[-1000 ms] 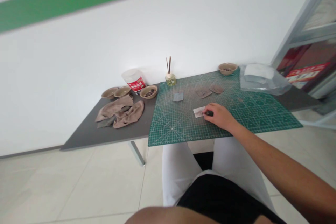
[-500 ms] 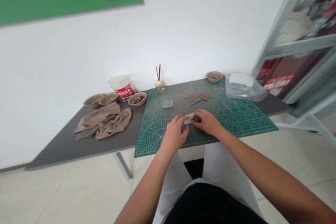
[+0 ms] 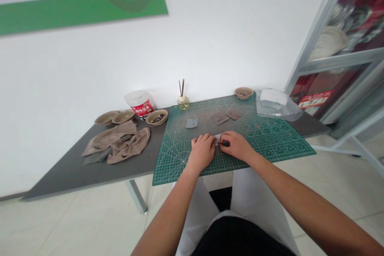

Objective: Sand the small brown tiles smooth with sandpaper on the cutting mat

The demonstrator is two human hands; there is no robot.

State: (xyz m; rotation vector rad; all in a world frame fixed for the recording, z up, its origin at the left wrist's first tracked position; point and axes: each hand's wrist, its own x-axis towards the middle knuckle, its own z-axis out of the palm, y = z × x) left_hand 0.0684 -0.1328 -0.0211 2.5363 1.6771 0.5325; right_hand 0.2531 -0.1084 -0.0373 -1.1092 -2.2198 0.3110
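Note:
Low over the front of the green cutting mat (image 3: 172,160), my two hands meet at a small whitish sheet piece (image 3: 217,139). My left hand (image 3: 204,151) has its fingers closed at the left edge of that piece. From the right, my right hand (image 3: 236,146) pinches the same piece; a dark spot shows under its fingers, and I cannot make out what it is. Beyond the hands lie a pale grey square (image 3: 191,123) and two brownish squares, a left one (image 3: 220,118) and a right one (image 3: 233,114).
Left on the dark table (image 3: 120,172) are crumpled brown cloths (image 3: 132,148), a bowl of small dark pieces (image 3: 157,117), two more bowls (image 3: 124,117) and a white-and-red tub (image 3: 139,104). A reed diffuser (image 3: 183,103), another bowl (image 3: 244,93) and a clear plastic bag (image 3: 279,106) stand farther back.
My left hand's fingers have drawn in closer around the small whitish piece, with the thumb now tucked out of sight. My right hand stays at it. The view has shifted slightly.

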